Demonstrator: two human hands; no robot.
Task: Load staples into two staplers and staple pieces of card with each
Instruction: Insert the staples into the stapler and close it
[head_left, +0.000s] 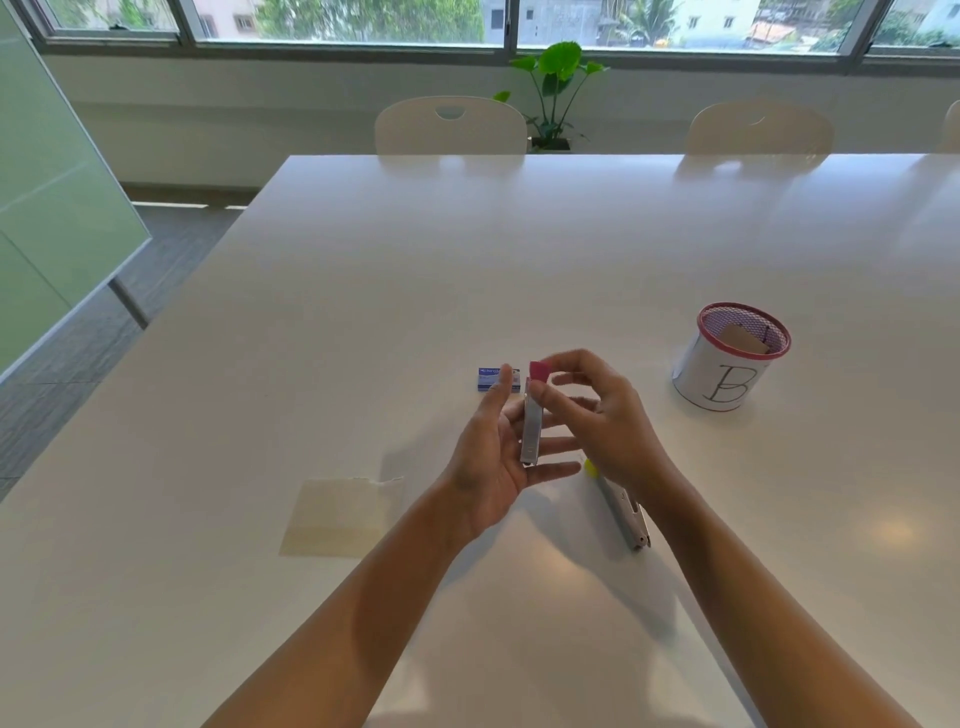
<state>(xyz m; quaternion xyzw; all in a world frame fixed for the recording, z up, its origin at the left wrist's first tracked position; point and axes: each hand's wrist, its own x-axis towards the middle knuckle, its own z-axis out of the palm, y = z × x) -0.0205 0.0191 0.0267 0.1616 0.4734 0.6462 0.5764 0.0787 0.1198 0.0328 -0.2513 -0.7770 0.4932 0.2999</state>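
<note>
Pink-tipped metal stapler (532, 415) — cradled upright in left hand (493, 457), right hand (597, 410) fingers pinching its tip.

A large handwritten "B" stands on the white pen pot (714, 376); the blue staple box's (491, 379) print is unreadable.

A stapler (532, 415) stands between my hands; staple box (497, 379) just beyond, card (343, 514) left, second stapler (621, 506) under my right wrist, cup (727, 358) far right.
</note>
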